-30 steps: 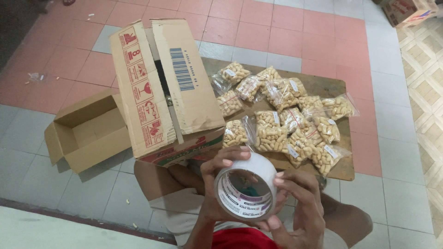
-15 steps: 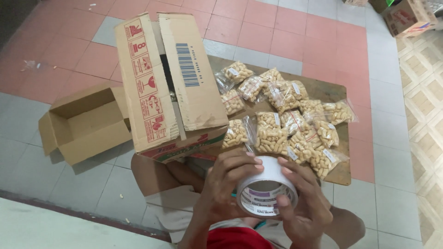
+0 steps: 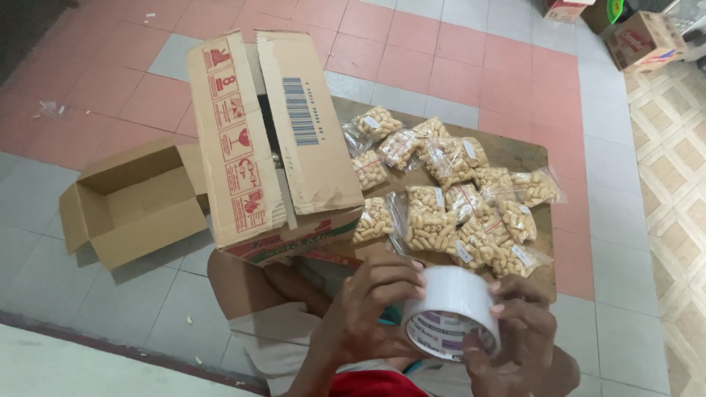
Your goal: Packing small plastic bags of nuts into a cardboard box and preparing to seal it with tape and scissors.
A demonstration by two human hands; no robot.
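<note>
A white roll of packing tape [image 3: 450, 309] sits between both hands, low in the head view. My left hand [image 3: 368, 305] curls around its left side, fingers laid over the top rim. My right hand [image 3: 515, 334] grips the right side, with fingertips pressed on the tape's outer surface. Just beyond the hands lies a closed cardboard box [image 3: 272, 140] with its flaps folded down. To its right, several clear bags of pale snacks [image 3: 448, 195] are heaped on a brown board [image 3: 526, 154].
An open, empty small carton [image 3: 129, 202] lies on the tiled floor at the left. More boxes [image 3: 643, 37] stand at the far right corner. My bent legs [image 3: 250, 294] are under the hands.
The tape roll has turned in my hands and shifted right, so its inner ring faces down more. The view has swung slightly, and the boxes sit further right in the frame.
</note>
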